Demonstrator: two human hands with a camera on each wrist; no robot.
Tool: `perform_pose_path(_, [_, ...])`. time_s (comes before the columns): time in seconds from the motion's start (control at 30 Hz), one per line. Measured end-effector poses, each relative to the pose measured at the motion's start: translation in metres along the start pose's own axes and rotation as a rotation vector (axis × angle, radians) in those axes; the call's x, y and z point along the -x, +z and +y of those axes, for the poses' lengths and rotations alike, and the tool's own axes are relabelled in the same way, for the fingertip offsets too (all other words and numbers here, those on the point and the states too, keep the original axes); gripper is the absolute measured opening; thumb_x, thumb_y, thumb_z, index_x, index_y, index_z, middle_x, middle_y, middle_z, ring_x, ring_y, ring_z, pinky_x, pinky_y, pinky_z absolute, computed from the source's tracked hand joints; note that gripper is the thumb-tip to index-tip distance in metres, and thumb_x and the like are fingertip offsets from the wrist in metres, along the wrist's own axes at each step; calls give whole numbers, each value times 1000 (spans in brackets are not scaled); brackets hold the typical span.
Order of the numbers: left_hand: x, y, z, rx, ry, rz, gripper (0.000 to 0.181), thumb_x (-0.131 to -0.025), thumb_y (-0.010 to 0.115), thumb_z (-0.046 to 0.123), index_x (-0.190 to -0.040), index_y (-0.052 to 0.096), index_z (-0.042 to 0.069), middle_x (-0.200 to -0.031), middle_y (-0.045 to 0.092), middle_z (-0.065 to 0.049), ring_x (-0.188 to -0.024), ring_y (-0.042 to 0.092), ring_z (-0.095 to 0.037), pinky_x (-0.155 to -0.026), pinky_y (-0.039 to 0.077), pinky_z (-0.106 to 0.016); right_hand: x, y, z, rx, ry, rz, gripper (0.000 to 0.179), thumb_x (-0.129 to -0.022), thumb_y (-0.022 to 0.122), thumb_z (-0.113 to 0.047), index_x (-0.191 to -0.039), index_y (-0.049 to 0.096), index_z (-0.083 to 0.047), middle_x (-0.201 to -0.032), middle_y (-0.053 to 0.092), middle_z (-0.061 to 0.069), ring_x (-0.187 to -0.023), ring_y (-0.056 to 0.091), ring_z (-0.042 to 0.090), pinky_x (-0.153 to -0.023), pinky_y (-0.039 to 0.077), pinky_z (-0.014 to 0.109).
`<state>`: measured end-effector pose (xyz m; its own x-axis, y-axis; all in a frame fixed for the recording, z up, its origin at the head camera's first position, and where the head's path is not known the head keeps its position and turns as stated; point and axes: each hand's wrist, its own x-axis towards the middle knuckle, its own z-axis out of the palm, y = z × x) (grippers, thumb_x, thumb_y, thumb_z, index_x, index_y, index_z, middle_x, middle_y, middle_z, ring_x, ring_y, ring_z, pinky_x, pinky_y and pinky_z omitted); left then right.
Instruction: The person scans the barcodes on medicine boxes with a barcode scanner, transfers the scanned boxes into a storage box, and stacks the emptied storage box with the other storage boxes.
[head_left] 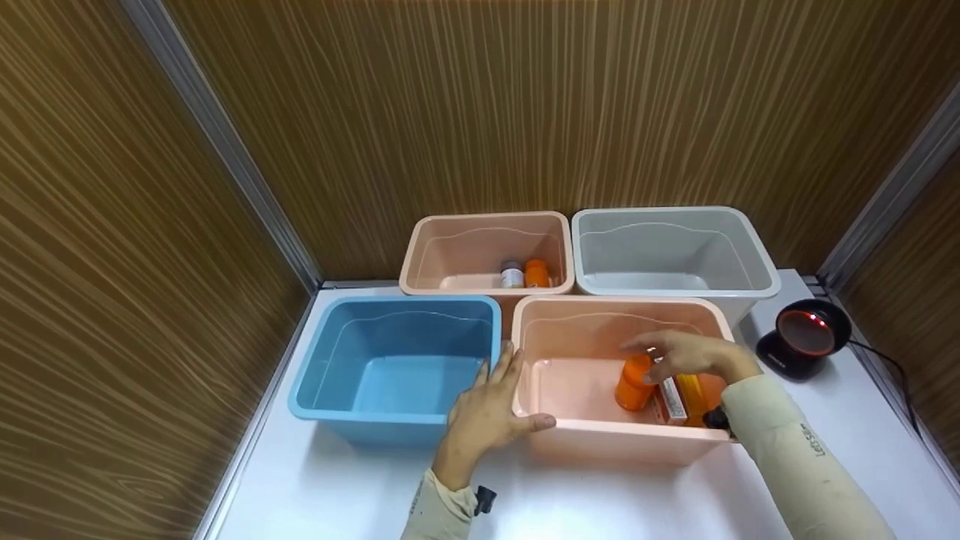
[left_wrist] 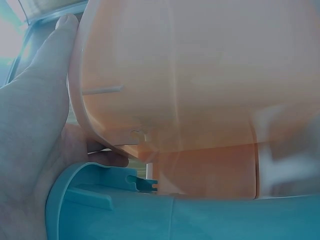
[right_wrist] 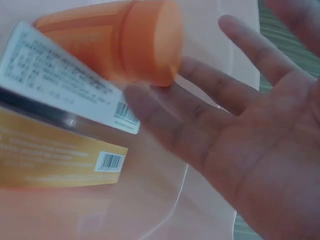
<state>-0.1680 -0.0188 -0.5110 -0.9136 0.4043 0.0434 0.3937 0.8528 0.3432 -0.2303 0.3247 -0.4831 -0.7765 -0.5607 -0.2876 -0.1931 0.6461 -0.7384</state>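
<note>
My right hand [head_left: 686, 354] reaches into the front peach bin [head_left: 562, 375] with its fingers spread. In the right wrist view its fingertips lie right at the lid of an orange bottle [right_wrist: 85, 42], and the palm holds nothing. Beside the bottle stand a white printed box [right_wrist: 65, 75] and a yellow box [right_wrist: 55, 157], both showing barcodes. My left hand [head_left: 484, 412] rests at the near-left corner of the same bin, fingers extended along the gap to the blue bin [head_left: 412, 386] and thumb over the front rim.
Behind stand another peach bin [head_left: 450, 259], holding a white bottle [head_left: 512, 276] and an orange bottle [head_left: 536, 274], and a grey bin [head_left: 645, 255]. A black scanner [head_left: 806, 334] with red lights and a cable sits at the right. Wood-patterned walls enclose the white table [head_left: 585, 502].
</note>
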Motion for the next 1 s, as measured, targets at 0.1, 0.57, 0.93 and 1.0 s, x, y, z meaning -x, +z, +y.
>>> perform_pose_path(0.1, [0, 0, 0, 3, 2, 3, 116, -63, 35, 92, -153, 8, 24, -156, -7, 8, -135, 22, -42, -37, 35, -26, -4, 3, 0, 98, 29, 6, 56, -77, 69, 0, -130, 57, -12, -126, 54, 12, -112, 48, 36, -97, 32, 59])
perform_pose_path(0.57, [3, -2, -1, -21, 25, 26, 115, -64, 34, 91, -154, 10, 23, -158, 1, 2, -133, 26, -44, -43, 39, -29, -18, 10, -1, 296, 126, 0, 59, -66, 68, 11, -122, 57, -8, -99, 57, 2, -89, 51, 24, -86, 43, 46])
perform_pose_path(0.93, [1, -1, 0, -10, -9, 3, 115, -63, 36, 92, -153, 7, 26, -157, -3, 7, -136, 23, -41, -39, 36, -26, -24, 9, 3, 231, 85, 102, 49, -74, 79, -22, -116, 59, -8, -98, 60, 0, -86, 55, 19, -82, 47, 39])
perform_pose_path(1.0, [1, -1, 0, -5, -15, -1, 115, -63, 36, 92, -153, 6, 27, -158, -2, 6, -136, 22, -40, -38, 36, -26, -25, 8, 3, 211, 54, 129, 50, -74, 78, -23, -117, 58, -8, -98, 60, 0, -86, 55, 19, -81, 47, 37])
